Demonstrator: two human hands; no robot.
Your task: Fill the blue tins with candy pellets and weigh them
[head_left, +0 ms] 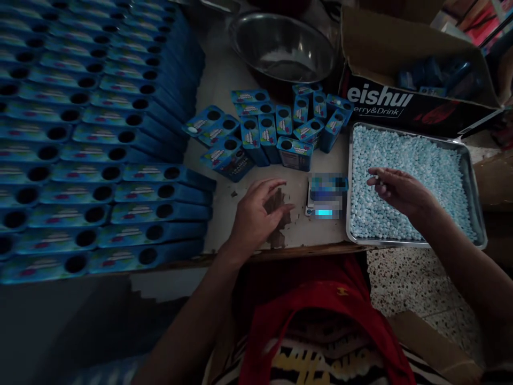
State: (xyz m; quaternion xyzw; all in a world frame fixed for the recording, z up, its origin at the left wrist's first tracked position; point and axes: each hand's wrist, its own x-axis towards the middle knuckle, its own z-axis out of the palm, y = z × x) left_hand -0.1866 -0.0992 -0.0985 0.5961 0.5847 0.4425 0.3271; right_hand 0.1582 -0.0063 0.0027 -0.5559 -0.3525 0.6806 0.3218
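Note:
My left hand point(256, 211) hovers over the worn tabletop, its fingers and thumb apart and nothing between them. Over a metal tray point(350, 187) full of small pale-blue pellets point(436, 176), my right hand point(401, 192) holds its fingertips together. What they pinch, if anything, is too small to make out. Between the hands lies a small scale-like device point(324, 212) with a lit blue display. Its upper part is blurred, and a blue object seems to rest on it. Just beyond stand several loose blue boxes point(296, 155) with round dark holes on top.
Rows of similar blue boxes point(132, 214) are packed along the left. A metal bowl point(280, 48) sits at the back. An open cardboard carton point(401, 104) holding blue containers stands behind the tray. The table's front edge point(280, 254) runs close to my body.

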